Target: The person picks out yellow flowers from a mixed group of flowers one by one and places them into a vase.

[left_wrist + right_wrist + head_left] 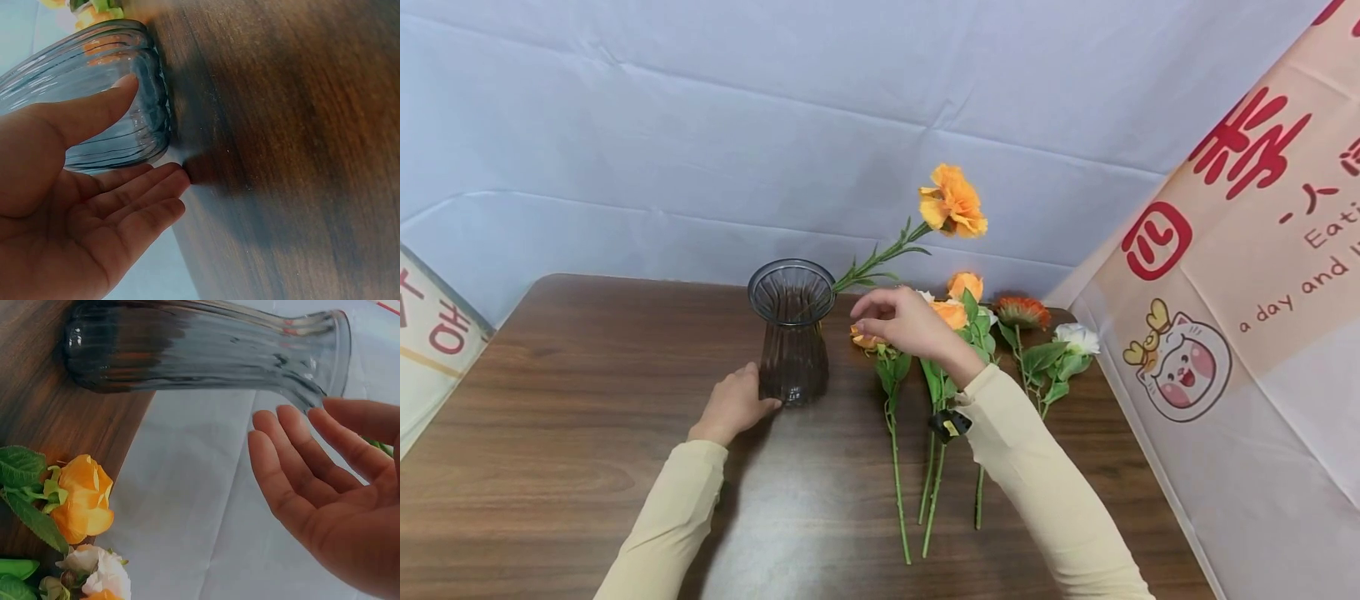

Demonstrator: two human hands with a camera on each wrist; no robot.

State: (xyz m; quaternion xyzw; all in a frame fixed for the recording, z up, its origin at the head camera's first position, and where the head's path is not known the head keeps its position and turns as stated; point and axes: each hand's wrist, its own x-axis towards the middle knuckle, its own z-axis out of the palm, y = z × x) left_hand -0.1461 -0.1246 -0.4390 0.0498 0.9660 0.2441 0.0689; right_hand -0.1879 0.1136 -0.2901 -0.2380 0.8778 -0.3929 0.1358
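A grey fluted glass vase (pixel 793 358) with a flared rim stands upright on the wooden table. One artificial yellow-orange flower (pixel 953 202) leans out over its right rim, stem end inside. My left hand (pixel 735 404) is at the vase's lower left side; in the left wrist view, the thumb overlaps the glass and the loosely extended fingers rest along its edge near the base. My right hand (pixel 906 325) hovers right of the rim, below the leaning stem. Its fingers are relaxed and bent, the thumb tip close to the index finger, with nothing held between them.
Several artificial flowers lie to the right, partly under the right arm: orange roses (pixel 82 500), a rust-orange bloom (pixel 1022 312) and a white one (pixel 1077 337). A pale cloth wall (pixel 700 150) stands behind the table, and a printed panel (pixel 1262 275) flanks its right side.
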